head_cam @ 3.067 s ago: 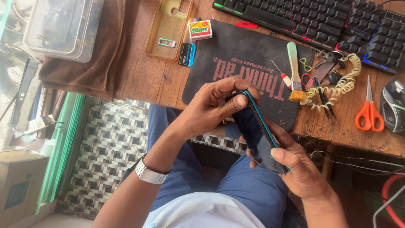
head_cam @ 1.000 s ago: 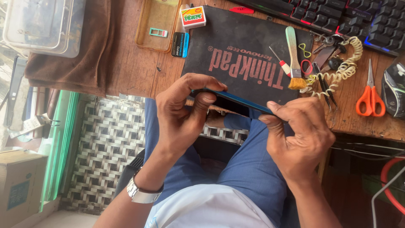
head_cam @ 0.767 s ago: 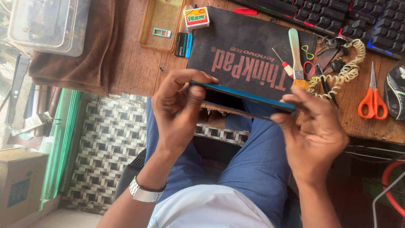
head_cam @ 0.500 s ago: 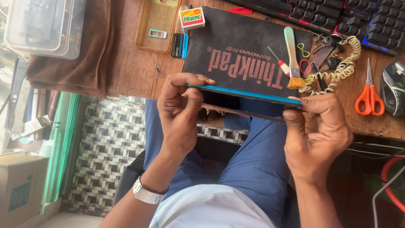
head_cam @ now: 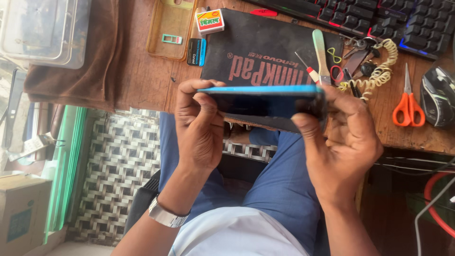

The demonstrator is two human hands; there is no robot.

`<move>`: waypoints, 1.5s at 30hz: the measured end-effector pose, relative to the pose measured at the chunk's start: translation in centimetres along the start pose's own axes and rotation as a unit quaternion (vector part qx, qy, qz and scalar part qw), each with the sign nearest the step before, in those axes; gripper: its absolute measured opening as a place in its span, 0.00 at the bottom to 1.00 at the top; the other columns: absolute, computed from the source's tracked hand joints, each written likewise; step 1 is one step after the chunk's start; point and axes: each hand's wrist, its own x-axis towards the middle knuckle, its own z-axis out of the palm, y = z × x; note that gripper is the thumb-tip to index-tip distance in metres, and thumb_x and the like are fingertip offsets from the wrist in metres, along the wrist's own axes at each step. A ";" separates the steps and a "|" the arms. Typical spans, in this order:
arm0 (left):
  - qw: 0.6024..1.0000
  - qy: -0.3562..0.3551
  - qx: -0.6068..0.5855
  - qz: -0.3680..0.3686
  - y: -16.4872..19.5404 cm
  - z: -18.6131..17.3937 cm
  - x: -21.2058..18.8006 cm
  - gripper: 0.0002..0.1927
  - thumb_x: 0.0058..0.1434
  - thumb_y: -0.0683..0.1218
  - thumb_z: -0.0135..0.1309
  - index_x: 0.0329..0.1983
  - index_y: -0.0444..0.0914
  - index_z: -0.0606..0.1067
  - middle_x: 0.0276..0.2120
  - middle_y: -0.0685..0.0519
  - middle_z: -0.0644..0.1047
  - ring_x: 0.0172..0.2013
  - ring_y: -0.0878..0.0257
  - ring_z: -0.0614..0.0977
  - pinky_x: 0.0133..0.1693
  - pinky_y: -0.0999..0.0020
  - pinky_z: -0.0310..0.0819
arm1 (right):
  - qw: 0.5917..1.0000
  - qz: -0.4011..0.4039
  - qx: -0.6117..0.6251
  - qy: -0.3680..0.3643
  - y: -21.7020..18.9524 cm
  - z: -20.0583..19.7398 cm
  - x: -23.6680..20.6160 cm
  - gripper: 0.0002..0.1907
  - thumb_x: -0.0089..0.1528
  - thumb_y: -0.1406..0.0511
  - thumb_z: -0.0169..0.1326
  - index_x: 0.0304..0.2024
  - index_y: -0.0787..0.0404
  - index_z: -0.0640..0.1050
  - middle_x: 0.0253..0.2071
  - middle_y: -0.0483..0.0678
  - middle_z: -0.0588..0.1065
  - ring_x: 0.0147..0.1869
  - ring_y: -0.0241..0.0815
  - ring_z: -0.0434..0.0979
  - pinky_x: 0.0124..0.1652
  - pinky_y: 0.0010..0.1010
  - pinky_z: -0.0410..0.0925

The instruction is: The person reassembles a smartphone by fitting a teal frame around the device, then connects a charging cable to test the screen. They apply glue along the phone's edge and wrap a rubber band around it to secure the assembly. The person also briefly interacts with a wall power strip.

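Observation:
A dark smartphone with a blue edge (head_cam: 263,102) is held sideways, level, above the near edge of a wooden desk. My left hand (head_cam: 199,128) grips its left end, thumb pressed on the screen. My right hand (head_cam: 341,142) grips its right end, thumb on the front and fingers wrapped behind. A steel watch (head_cam: 163,215) sits on my left wrist. Under the phone lies a black mouse mat (head_cam: 265,52) on the desk.
On the wooden desk (head_cam: 137,76): orange scissors (head_cam: 407,102), a coiled cord (head_cam: 379,71), a pale spudger (head_cam: 320,54), a keyboard (head_cam: 379,19), a mouse (head_cam: 438,97), a clear yellowish phone case (head_cam: 168,28), a small box (head_cam: 210,21), a plastic container (head_cam: 42,28) on brown cloth.
The phone has swung from a slanted, upright hold over my lap to a level sideways hold at the desk edge. My right hand moved up to grip its right end.

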 end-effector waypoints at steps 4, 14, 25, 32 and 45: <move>0.999 0.020 -0.014 -0.047 -0.4 0.1 -0.2 0.09 0.74 0.44 0.52 0.54 0.39 0.69 0.52 0.49 0.76 0.50 0.65 0.79 0.53 0.68 0.76 | 0.999 0.019 0.051 -0.004 1.7 -0.7 -0.3 0.13 0.72 0.68 0.66 0.49 0.68 0.74 0.45 0.47 0.79 0.47 0.30 0.79 0.52 0.17 0.71; 0.948 0.000 0.234 -0.217 0.0 -0.2 -1.4 0.18 0.62 0.40 0.61 0.55 0.37 0.72 0.45 0.52 0.79 0.45 0.67 0.80 0.49 0.70 0.79 | 0.979 0.172 0.105 -0.045 6.0 -0.1 4.2 0.13 0.65 0.67 0.64 0.49 0.67 0.80 0.39 0.41 0.79 0.41 0.27 0.76 0.44 0.18 0.70; 0.931 0.001 0.268 -0.248 -3.1 0.3 -2.0 0.17 0.71 0.44 0.55 0.59 0.36 0.66 0.44 0.52 0.74 0.45 0.69 0.74 0.47 0.71 0.72 | 0.980 0.154 0.047 -0.115 6.6 2.8 6.0 0.06 0.65 0.69 0.64 0.35 0.64 0.80 0.28 0.38 0.75 0.31 0.24 0.69 0.33 0.17 0.61; 0.956 -0.045 0.202 -0.208 -2.6 -0.5 -1.7 0.21 0.71 0.42 0.55 0.65 0.37 0.64 0.49 0.55 0.72 0.51 0.69 0.71 0.54 0.71 0.68 | 0.979 0.025 -0.155 -0.129 3.2 3.3 4.7 0.09 0.67 0.66 0.64 0.43 0.67 0.82 0.33 0.44 0.80 0.36 0.31 0.78 0.39 0.23 0.70; 0.963 0.001 -0.045 -0.265 -4.2 0.4 -2.6 0.21 0.74 0.38 0.49 0.68 0.42 0.63 0.57 0.53 0.71 0.53 0.65 0.74 0.52 0.66 0.70 | 0.924 -0.198 -0.316 -0.081 1.0 2.2 0.1 0.07 0.65 0.71 0.66 0.45 0.66 0.83 0.37 0.49 0.79 0.41 0.44 0.78 0.39 0.30 0.71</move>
